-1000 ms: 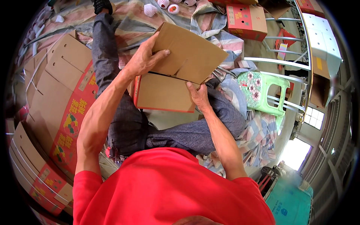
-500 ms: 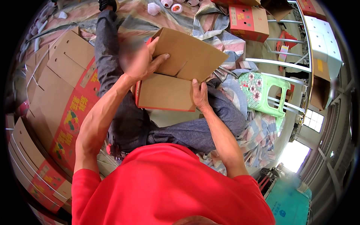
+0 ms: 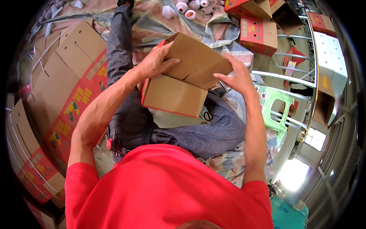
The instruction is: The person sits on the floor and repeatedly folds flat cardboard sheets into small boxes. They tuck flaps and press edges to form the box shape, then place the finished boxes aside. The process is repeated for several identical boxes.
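A cardboard box [image 3: 172,96], brown with red outer edges, rests over my lap between my legs. Its far flap [image 3: 200,57] stands raised and tilted, with a short slit near the fold. My left hand [image 3: 155,63] grips the flap at its left side, thumb on the brown face and fingers behind the edge. At the right side of the same flap, my right hand [image 3: 238,78] is closed around the edge, with its thumb in front and fingertips partly hidden behind the board.
Flattened red-and-brown cartons [image 3: 57,87] are stacked on my left. Fruit in white foam nets [image 3: 190,14] lies on the striped sheet ahead. Made-up boxes [image 3: 259,34] stand at the far right, near a green plastic stool [image 3: 276,107] and a metal-framed rack [image 3: 284,77].
My right hand has moved up from the box's near right corner to the right edge of the raised flap. My left hand keeps its grip. The view has shifted slightly.
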{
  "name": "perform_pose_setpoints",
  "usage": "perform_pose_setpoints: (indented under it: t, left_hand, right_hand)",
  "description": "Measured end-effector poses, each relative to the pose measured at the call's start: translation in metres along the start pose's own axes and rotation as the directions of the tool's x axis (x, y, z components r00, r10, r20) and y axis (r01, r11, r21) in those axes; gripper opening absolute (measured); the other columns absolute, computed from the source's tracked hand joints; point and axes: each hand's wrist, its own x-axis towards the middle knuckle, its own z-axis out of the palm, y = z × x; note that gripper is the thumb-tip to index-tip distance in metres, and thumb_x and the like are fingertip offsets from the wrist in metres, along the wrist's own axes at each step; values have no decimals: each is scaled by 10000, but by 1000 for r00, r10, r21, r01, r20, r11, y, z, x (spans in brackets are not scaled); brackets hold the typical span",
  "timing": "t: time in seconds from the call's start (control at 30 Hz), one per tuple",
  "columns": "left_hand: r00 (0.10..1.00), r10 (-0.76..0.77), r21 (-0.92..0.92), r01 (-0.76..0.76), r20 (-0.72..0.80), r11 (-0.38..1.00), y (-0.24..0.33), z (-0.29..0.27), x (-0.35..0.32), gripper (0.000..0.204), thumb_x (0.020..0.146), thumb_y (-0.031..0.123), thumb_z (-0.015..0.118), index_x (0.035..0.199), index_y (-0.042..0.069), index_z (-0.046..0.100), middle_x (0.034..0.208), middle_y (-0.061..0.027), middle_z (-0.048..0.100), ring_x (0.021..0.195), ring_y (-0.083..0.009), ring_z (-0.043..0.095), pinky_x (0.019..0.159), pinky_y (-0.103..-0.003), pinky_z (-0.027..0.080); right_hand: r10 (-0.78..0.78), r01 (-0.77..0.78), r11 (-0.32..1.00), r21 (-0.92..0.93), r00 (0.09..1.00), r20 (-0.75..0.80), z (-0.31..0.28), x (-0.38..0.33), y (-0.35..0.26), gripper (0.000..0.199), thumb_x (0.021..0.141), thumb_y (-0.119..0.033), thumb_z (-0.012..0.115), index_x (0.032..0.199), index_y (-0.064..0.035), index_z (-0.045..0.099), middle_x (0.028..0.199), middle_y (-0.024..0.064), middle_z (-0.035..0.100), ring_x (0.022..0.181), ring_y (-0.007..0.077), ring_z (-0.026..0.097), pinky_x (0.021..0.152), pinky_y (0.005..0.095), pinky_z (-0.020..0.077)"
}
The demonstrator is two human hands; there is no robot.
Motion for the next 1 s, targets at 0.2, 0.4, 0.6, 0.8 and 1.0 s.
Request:
perform_pose_setpoints:
  t: [0.2, 0.4, 0.6, 0.8, 1.0]
  left_hand:
    - [955, 73, 306, 19, -287, 952, 19, -17, 5, 708, 865, 133, 831, 1494, 51, 516, 1267, -184, 713, 1203, -315, 681, 987, -402, 541]
    - [922, 141, 669, -362, 362, 649, 88, -43, 88, 708, 754, 218, 881, 1396, 84, 614, 1285, -207, 698, 1250, -387, 637, 1040, -474, 526]
    - [810, -263, 748, -289, 524, 598, 68, -9, 104, 509, 724, 187, 899, 1189, 50, 743, 1151, -180, 765, 1120, -392, 724, 917, -494, 596]
    - [894, -129, 799, -310, 430, 515, 73, 7, 72, 298, 771, 175, 823, 1024, 42, 741, 997, -164, 778, 963, -366, 766, 813, -461, 617]
    - [917, -81, 805, -298, 391, 514, 84, 17, 50, 194, 815, 183, 763, 943, 46, 714, 916, -165, 767, 897, -352, 767, 768, -439, 608]
  right_hand:
    - [20, -32, 997, 66, 984, 174, -1, 23, -10, 598, 819, -294, 910, 1299, -32, 668, 1212, 199, 745, 1156, 371, 706, 978, 444, 548]
    - [4, -32, 982, 188, 989, 146, 5, 20, -13, 586, 814, -226, 919, 1313, -49, 668, 1146, 203, 771, 1086, 374, 749, 932, 432, 575]
    - [41, -54, 982, 182, 996, 75, 19, 0, -12, 575, 802, -213, 925, 1298, -55, 679, 1145, 213, 770, 1088, 408, 739, 904, 447, 589]
    - [38, -31, 994, 102, 997, -64, 36, -27, -18, 581, 786, -206, 933, 1290, -60, 684, 1120, 217, 769, 1041, 429, 736, 878, 466, 596]
    - [29, -22, 998, 51, 990, -135, 40, -47, -32, 582, 780, -201, 932, 1283, -54, 678, 1095, 203, 772, 995, 418, 744, 855, 479, 595]
